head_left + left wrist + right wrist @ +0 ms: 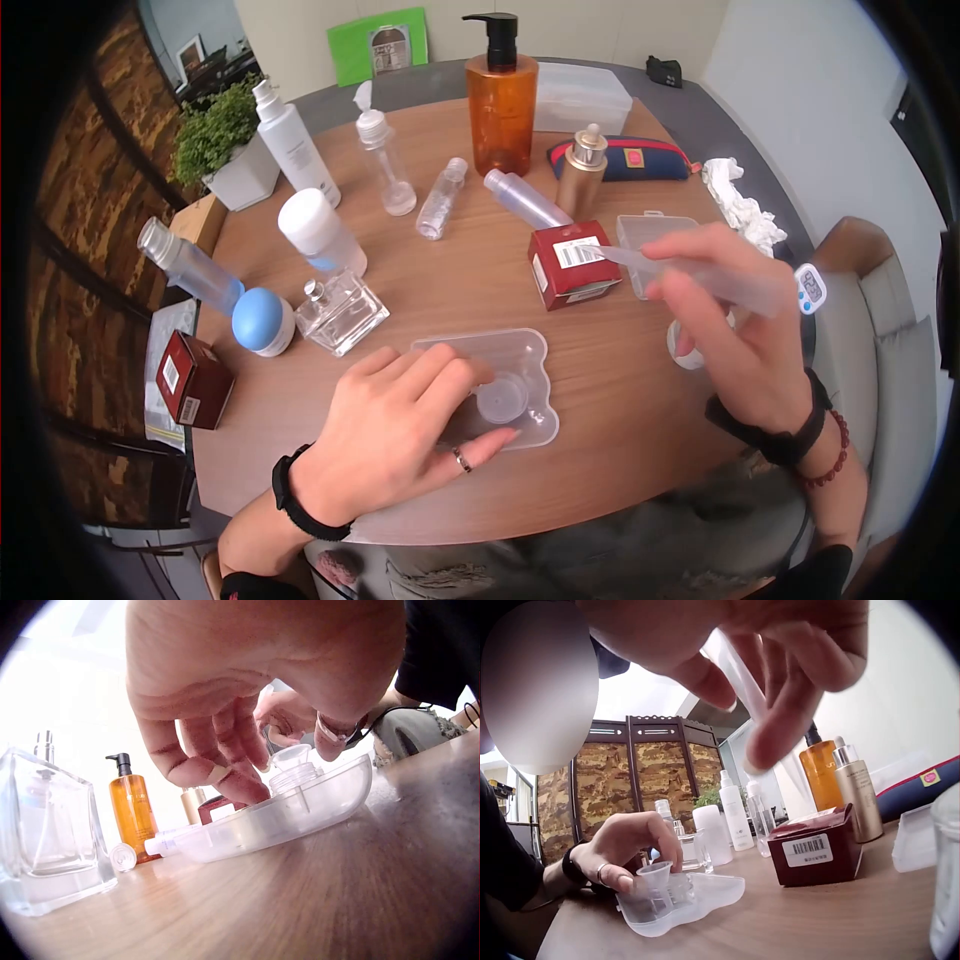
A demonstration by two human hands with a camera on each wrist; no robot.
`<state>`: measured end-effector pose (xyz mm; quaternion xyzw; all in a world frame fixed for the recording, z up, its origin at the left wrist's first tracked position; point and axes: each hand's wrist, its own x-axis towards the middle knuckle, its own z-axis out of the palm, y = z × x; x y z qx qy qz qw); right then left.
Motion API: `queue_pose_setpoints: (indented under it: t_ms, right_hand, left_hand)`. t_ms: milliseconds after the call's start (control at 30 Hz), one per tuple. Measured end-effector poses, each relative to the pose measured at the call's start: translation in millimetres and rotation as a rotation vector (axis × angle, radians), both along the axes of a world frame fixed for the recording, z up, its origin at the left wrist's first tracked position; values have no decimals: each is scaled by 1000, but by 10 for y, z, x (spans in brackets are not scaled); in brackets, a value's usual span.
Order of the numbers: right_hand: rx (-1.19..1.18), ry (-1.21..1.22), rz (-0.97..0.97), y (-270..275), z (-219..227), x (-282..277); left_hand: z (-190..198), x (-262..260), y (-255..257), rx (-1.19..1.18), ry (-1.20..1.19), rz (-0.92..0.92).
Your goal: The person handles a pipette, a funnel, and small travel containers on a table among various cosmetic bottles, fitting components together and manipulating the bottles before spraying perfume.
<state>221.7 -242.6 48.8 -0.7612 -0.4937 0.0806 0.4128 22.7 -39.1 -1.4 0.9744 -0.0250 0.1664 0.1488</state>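
Observation:
My left hand [395, 430] reaches over a shallow clear plastic case [542, 385], fingers loosely bent and thumb apart. In the left wrist view its fingertips [255, 793] dip inside the case's rim. A small clear funnel [655, 876] stands in the case beside the left thumb, next to a clear threaded neck [681, 885]. My right hand [745, 320] is raised over the table's right side. Between its thumb and fingers it pinches a slim translucent dropper [655, 265], its tapered tip pointing left and overlapping a dark red box [575, 285] in the head view.
Left of the case stand a perfume bottle [345, 312], a blue-capped jar [262, 322] and another red box [195, 380]. Several bottles, including an amber pump bottle [502, 115], line the back. Right are crumpled tissue [742, 205], a timer [809, 288] and a clear box [650, 228].

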Motion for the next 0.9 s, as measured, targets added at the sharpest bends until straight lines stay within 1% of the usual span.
queue_pose_setpoints:
  t_ms: [67, 100, 133, 200, 233, 267, 300, 333, 367, 400, 467, 533, 600, 633, 700, 733, 800, 833, 900]
  right_hand:
    - [194, -92, 91, -14, 22, 15]
    - [190, -13, 53, -37, 84, -42]
    - [192, -4, 58, -66, 109, -98]
    - [166, 190, 184, -115, 119, -193]
    - [207, 137, 252, -86, 66, -227]
    - [204, 144, 266, -68, 70, -242]
    - [148, 2, 355, -40, 89, -264]
    - [92, -130, 448, -7, 90, -304]
    - [91, -101, 477, 16, 79, -350]
    - [98, -93, 453, 27, 79, -399]
    - [104, -98, 387, 32, 80, -469]
    - [81, -108, 378, 66, 51, -481]
    - [-62, -184, 396, 88, 55, -456]
    - [-61, -182, 396, 77, 30, -455]
    - [102, -86, 389, 49, -27, -450]
    - [100, -87, 396, 33, 20, -447]
    - [88, -31, 337, -5, 159, -455]
    - [88, -30, 337, 7, 141, -459]
    - [15, 13, 311, 56, 56, -464]
  left_hand:
    - [-6, -14, 5, 6, -45, -19]
    - [-12, -22, 6, 8, -39, -11]
    - [-17, -18, 3, 12, -37, -4]
    - [1, 3, -4, 19, -36, 2]
    - [13, 5, -17, 5, -38, 9]
    - [17, -1, -30, -11, -40, 24]
    - [9, 7, -24, -15, -29, 48]
    - [-11, 9, -3, -6, -50, 19]
    - [-26, -8, 11, 5, -67, -11]
    - [-24, -23, 27, 4, -48, 9]
    - [-27, -30, 46, 17, -54, -37]
    - [-43, -40, 43, 17, -54, -29]
    - [-46, -32, 40, 19, -51, -30]
    - [-43, -30, 40, 24, -48, -37]
    - [-51, -35, 41, 25, -44, -37]
    - [-63, -36, 42, 22, -56, -41]
    - [-76, -36, 35, 19, -69, -45]
    - [-76, -34, 29, 21, -71, -39]
    - [-74, -34, 25, 22, -76, -37]
